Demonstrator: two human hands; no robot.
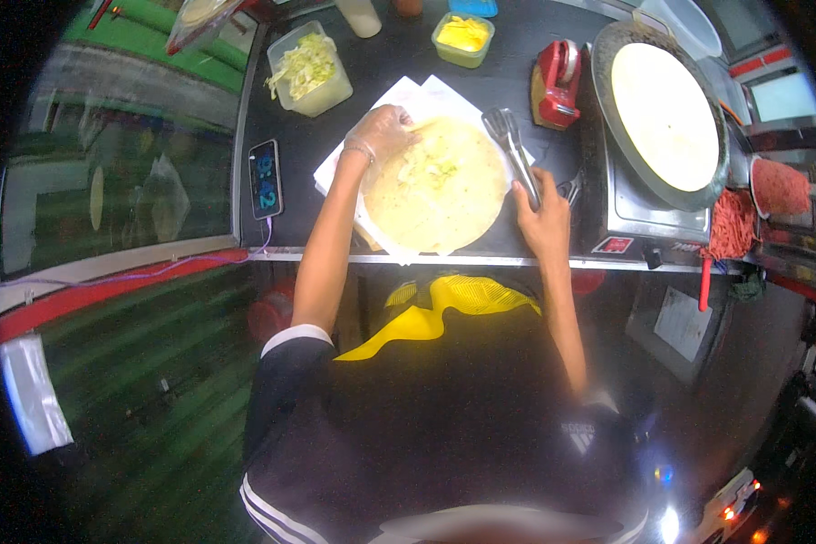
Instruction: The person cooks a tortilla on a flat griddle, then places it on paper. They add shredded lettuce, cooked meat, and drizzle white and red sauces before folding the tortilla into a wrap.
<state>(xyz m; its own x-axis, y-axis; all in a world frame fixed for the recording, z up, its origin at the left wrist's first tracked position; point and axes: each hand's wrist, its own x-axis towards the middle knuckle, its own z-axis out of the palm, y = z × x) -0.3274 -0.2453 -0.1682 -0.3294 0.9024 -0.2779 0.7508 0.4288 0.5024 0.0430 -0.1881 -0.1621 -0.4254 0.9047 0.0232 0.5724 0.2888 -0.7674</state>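
Observation:
A round, pale crepe (467, 204) lies on white paper (335, 172) on the dark counter. Shredded pale-green vegetable (433, 168) is heaped over its upper middle. My left hand (381, 133), in a clear plastic glove, is bent over the crepe's far left edge. Its fingers are curled together there, and what they hold, if anything, is hidden. My right hand (546, 218) is bare and wraps around the handle of metal tongs (514, 150). The tongs' head points away from me, beside the crepe's right edge.
At right, a white crepe (666, 118) covers a round griddle (607, 100) on a stove (648, 218). A red tape dispenser (559, 86) stands left of it. Farther back are tubs of shredded vegetable (322, 95) and yellow slices (462, 56). A phone (266, 179) lies at left.

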